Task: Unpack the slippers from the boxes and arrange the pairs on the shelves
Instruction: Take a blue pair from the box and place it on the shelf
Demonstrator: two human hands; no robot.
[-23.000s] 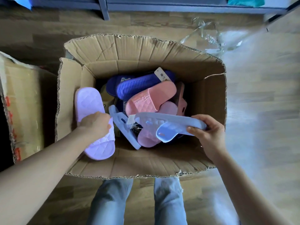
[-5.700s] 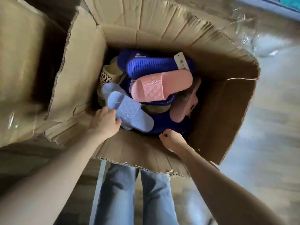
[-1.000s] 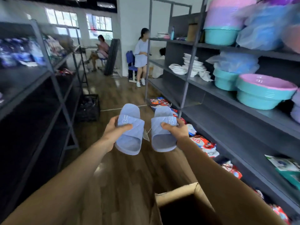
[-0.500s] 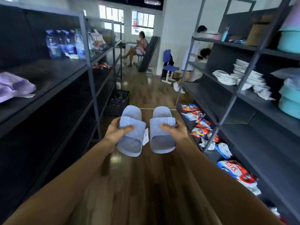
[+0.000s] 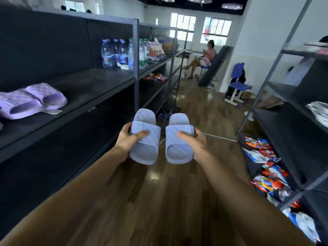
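Observation:
I hold a pair of light blue slippers in front of me, above the wooden floor of the aisle. My left hand (image 5: 128, 138) grips the left blue slipper (image 5: 144, 146) with its thumb over the strap. My right hand (image 5: 193, 141) grips the right blue slipper (image 5: 178, 148) the same way. Both slippers point away from me, side by side. A lilac pair of slippers (image 5: 30, 100) lies on the dark shelf (image 5: 92, 86) to my left. No box is in view.
Water bottles (image 5: 122, 54) stand further along the left shelf. A second dark shelf unit (image 5: 291, 132) on the right holds snack packets (image 5: 268, 176) low down. A person sits on a chair (image 5: 204, 57) at the aisle's far end, near a blue chair (image 5: 237, 80).
The view has turned left: the left shelf with the lilac pair now fills more of the frame. Both hands keep hold of the blue slippers, level as before.

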